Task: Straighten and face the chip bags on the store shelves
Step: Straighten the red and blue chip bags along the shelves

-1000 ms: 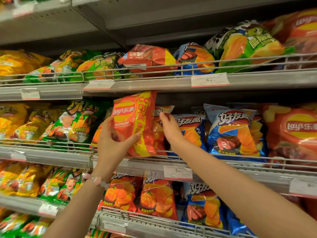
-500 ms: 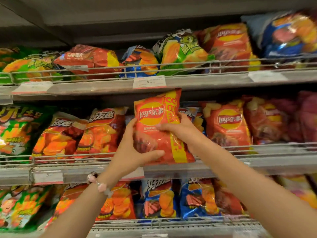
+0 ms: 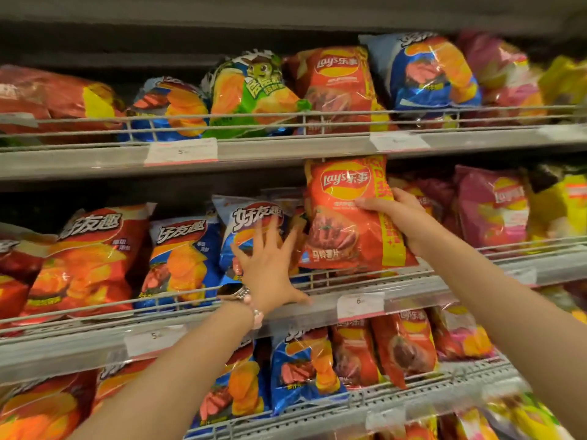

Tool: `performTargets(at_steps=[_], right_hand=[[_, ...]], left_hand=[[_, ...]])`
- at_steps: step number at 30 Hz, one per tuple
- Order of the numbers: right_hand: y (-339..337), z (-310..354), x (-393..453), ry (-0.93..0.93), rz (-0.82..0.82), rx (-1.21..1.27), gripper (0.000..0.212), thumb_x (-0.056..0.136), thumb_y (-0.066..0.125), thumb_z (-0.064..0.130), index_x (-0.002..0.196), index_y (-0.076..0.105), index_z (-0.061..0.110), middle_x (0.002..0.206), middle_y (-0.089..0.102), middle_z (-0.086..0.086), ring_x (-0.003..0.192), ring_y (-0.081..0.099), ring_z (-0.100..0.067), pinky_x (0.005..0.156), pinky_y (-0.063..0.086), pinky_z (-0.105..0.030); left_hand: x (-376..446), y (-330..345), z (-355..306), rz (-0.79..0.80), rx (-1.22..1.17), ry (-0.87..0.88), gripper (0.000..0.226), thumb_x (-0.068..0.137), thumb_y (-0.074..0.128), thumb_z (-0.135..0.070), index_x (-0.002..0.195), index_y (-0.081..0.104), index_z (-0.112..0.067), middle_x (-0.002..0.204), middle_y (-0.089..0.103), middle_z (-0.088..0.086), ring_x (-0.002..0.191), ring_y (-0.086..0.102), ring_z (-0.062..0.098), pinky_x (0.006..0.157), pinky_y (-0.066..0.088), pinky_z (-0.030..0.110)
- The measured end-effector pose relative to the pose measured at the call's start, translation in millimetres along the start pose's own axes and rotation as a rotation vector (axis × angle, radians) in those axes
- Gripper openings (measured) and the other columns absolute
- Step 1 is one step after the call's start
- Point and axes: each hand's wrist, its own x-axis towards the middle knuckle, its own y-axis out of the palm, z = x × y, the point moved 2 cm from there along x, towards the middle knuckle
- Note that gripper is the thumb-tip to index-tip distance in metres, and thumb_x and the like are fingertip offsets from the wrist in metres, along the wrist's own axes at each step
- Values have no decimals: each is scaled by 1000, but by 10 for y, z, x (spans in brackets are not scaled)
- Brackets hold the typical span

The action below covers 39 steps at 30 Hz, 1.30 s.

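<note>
Head view: right hand (image 3: 401, 217) grips red Lay's bag (image 3: 346, 217) by its right edge, thumb across front. Bag upright, long axis vertical, logo outward, bottom just above middle-shelf rail (image 3: 349, 274). Left hand (image 3: 270, 265) spread open, fingers on blue bag (image 3: 251, 230), immediately left of red bag. Right hand nearer for seating it.

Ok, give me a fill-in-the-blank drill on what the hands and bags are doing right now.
1. The red Lay's bag is gripped by the ____ hand.
2. The left hand, fingers spread, lies against a ____ bag.
3. The gripped bag stands with its logo facing ____.
4. A ____ sits on the left wrist.

Missing words: right; blue; outward; watch
</note>
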Motion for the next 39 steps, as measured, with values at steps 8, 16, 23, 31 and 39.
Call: performTargets(at_steps=[8, 16, 23, 31, 39], right_hand=[[-784, 90, 206, -40, -85, -44, 21, 77, 73, 18, 97, 66, 15, 76, 75, -4, 65, 72, -20, 51, 56, -32], [-1232, -44, 370, -86, -211, -83, 19, 79, 72, 16, 92, 64, 26, 79, 74, 6, 67, 72, -13, 49, 55, -27], [-1288, -235, 449, -93, -253, -92, 39, 83, 67, 10, 119, 56, 20, 99, 68, -1, 87, 67, -20, 73, 53, -37], [-1075, -553, 607, 82, -198, -192, 37, 92, 48, 3, 128, 50, 8, 109, 62, -14, 82, 61, -23, 71, 52, -34], [-827, -539, 309, -253, -576, -708, 48, 92, 48, 15, 138, 40, 3, 135, 48, -20, 123, 46, -35, 101, 37, -40]], left_hand=[[116, 144, 1, 99, -77, -31, 142, 49, 77, -71, 147, -20, -39, 152, -36, 2, 138, -34, 34, 100, 5, 78], [125, 165, 5, 108, -52, -29, 142, 48, 74, -75, 148, -19, -36, 154, -34, 1, 140, -32, 31, 102, 4, 76], [110, 175, -4, 103, -84, -41, 142, 49, 75, -73, 147, -21, -36, 153, -35, 0, 138, -35, 29, 104, 0, 73], [112, 191, 5, 88, -72, -46, 142, 48, 75, -74, 147, -20, -36, 153, -34, -1, 138, -35, 29, 104, 1, 73], [1, 79, -66, 73, 2, -44, 133, 55, 70, -76, 150, -12, -32, 157, -25, 4, 143, -24, 30, 110, 7, 66]])
